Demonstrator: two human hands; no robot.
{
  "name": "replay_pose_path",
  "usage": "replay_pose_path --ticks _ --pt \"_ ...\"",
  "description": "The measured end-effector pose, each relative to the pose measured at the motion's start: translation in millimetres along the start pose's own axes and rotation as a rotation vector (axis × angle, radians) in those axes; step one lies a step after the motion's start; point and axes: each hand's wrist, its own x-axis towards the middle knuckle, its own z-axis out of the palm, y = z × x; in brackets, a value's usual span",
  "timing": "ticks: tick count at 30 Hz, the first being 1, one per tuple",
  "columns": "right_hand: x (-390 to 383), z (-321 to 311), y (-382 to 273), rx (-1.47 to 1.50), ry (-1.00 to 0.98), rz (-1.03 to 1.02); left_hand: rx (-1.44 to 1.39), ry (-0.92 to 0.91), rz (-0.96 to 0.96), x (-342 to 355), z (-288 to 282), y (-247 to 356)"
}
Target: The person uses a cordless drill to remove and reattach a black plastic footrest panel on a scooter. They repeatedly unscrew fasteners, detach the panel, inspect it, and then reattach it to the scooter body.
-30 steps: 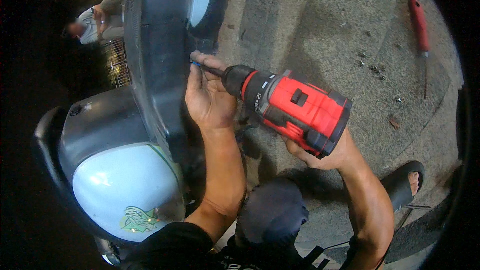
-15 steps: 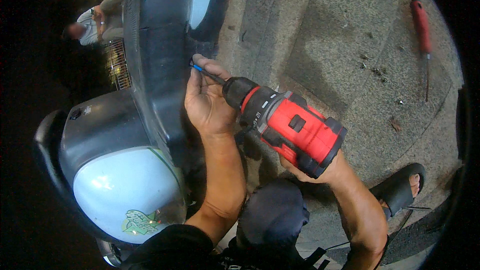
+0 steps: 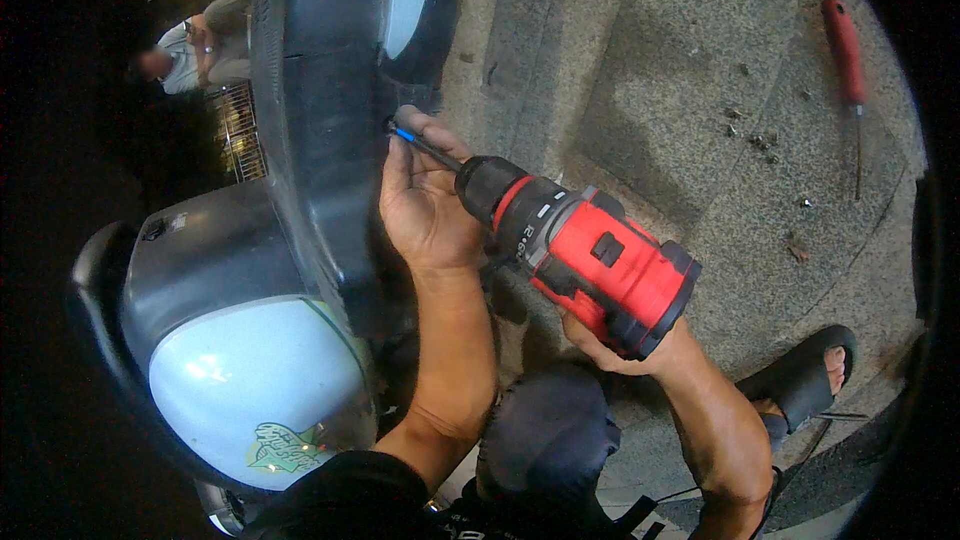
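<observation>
A red and black cordless drill (image 3: 625,265) points up and left toward a dark plastic body panel (image 3: 330,90) of what looks like a scooter. My right hand (image 3: 620,345) grips its handle from below, most of the fingers hidden behind the body. From the chuck runs a long driver bit (image 3: 432,151) with a blue band, its tip at a small dark recess in the panel. My left hand (image 3: 430,205) is palm up beside the panel, thumb and fingers closed round the bit near that tip. Any screw at the tip is too small to make out.
A red-handled screwdriver (image 3: 845,60) lies on the stone paving at the far right. Several small screws (image 3: 760,142) are scattered nearer. My sandalled foot (image 3: 825,370) is at lower right. The pale blue scooter part (image 3: 255,380) bulges at lower left. A seated person (image 3: 190,55) is beyond.
The drill and both hands sit slightly further right in the picture, and the whole view has shifted a little that way too. More of the blue band shows between my left fingers.
</observation>
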Motion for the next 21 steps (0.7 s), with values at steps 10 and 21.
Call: replay_pose_path --ticks 10,21 --pt "0 3 -4 0.092 0.081 0.089 0.027 0.009 0.007 0 -1 -5" --pt "16 -1 1 0.470 0.100 0.239 0.276 0.078 0.132 -5 6 -10"
